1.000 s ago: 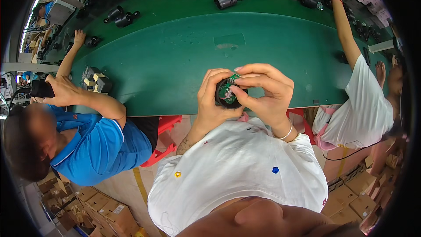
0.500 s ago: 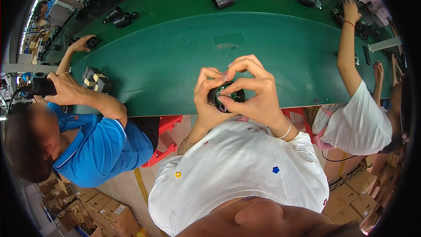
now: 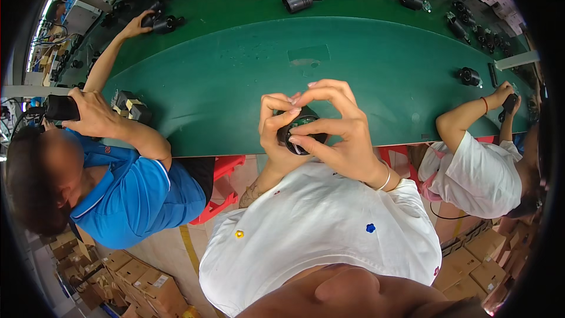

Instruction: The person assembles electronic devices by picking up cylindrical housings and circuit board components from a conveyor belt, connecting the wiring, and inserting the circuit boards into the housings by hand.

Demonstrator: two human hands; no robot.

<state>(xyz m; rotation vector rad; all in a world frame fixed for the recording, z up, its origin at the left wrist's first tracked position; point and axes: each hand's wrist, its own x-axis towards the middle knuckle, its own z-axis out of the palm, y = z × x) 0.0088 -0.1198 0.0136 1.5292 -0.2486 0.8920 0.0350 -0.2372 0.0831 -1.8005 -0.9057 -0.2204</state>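
Above the near edge of the bench, a black cylindrical housing (image 3: 319, 137) is held between my two hands, its open end tilted up toward me. Inside the housing a green circuit board (image 3: 305, 120) shows in part. My left hand (image 3: 275, 135) is closed round the left side of the housing. My right hand (image 3: 348, 132) bends round its far and right side, with thumb and forefinger at the opening, against the board or the rim. The fingers hide much of both parts.
Black housings (image 3: 297, 1), some with boards attached, lie along the far strip of the green bench (image 3: 218, 91). A person in blue (image 3: 135, 200) works at left beside a dark block with yellow tape (image 3: 130, 108). A person in white (image 3: 474, 171) sits at right.
The board shows less inside the housing, and my right fingertips have shifted toward the rim. The left person's far hand reached to another housing; the right person's arm drew back from the far strip.
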